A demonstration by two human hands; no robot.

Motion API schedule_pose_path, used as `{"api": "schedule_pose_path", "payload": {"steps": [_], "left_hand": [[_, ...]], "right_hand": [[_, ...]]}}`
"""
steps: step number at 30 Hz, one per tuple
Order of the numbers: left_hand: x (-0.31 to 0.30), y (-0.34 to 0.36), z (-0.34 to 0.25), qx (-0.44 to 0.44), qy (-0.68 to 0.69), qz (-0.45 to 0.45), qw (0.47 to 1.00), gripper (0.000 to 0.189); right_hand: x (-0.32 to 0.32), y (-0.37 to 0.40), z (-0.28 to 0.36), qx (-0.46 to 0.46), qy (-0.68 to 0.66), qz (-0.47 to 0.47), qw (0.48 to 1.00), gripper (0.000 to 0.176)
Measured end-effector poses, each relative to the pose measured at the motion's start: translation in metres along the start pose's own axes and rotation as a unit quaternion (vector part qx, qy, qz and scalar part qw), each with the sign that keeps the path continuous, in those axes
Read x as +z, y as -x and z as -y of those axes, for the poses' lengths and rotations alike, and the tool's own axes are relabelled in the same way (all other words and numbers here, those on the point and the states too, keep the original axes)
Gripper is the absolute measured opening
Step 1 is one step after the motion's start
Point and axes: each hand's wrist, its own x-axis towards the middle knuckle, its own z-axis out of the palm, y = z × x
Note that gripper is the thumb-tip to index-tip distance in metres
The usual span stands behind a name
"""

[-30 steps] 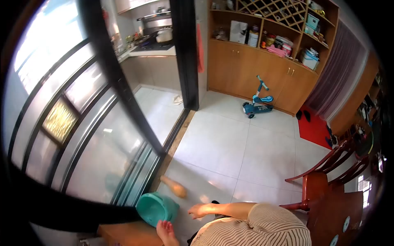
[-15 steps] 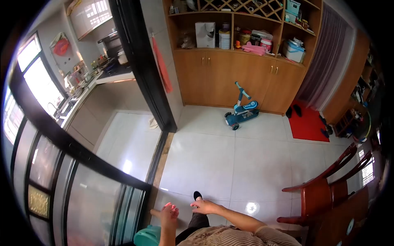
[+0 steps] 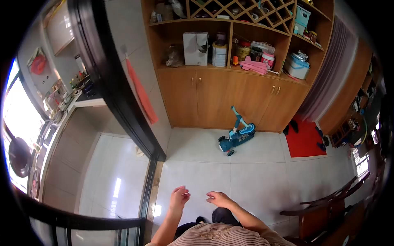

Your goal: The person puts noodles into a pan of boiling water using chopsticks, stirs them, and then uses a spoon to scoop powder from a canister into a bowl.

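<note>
Teal basin is dropping out of view; left hand (image 3: 179, 197) and right hand (image 3: 218, 199) are hovering open, empty, the left nearer the door track (image 3: 154, 185).

Setting: a family home, living and dining area. Landmark was the wooden cabinet (image 3: 230, 98) on the far wall, its shelves loaded with tins and boxes, with a lattice rack (image 3: 238, 10) on top. A child's scooter (image 3: 237, 135) stood on the tiled floor (image 3: 205, 164) just in front of it. A red mat (image 3: 303, 141) with shoes (image 3: 292, 126) lay to its right. To its left, a dark door frame (image 3: 111, 82) opened onto a kitchen counter (image 3: 88, 100).
</note>
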Motion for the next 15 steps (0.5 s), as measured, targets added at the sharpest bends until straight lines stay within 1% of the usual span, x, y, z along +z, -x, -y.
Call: {"api": "schedule_pose_path", "payload": {"steps": [2,5,6,9,10,11,13,15], "left_hand": [[0.042,-0.032,-0.018,-0.013,-0.047,0.039,0.998,0.019],[0.085,-0.088,-0.032,-0.021,-0.034,0.074,0.996,0.018],[0.100,-0.106,-0.038,-0.021,-0.049,0.062,0.997,0.018],[0.125,-0.163,-0.057,-0.023,-0.049,0.027,0.998,0.018],[0.129,-0.182,-0.062,-0.018,-0.047,0.019,0.999,0.018],[0.136,-0.198,-0.070,-0.014,-0.035,0.015,0.999,0.018],[0.150,-0.228,-0.094,-0.005,-0.018,0.009,1.000,0.018],[0.171,-0.245,-0.120,0.011,-0.023,-0.005,1.000,0.017]], "right_hand": [[-0.027,-0.033,-0.009,0.029,-0.015,-0.019,0.999,0.042],[-0.077,-0.099,-0.015,-0.001,-0.043,-0.025,0.999,0.042],[-0.100,-0.123,-0.015,-0.003,-0.013,-0.033,0.999,0.039],[-0.164,-0.214,-0.037,-0.049,-0.123,-0.069,0.989,0.036],[-0.191,-0.240,-0.042,-0.064,-0.081,-0.089,0.991,0.035],[-0.229,-0.271,-0.034,-0.080,-0.041,-0.110,0.990,0.033],[-0.308,-0.300,0.014,-0.083,-0.103,-0.186,0.974,0.032],[-0.378,-0.348,0.048,-0.107,-0.183,-0.276,0.938,0.030]]}}
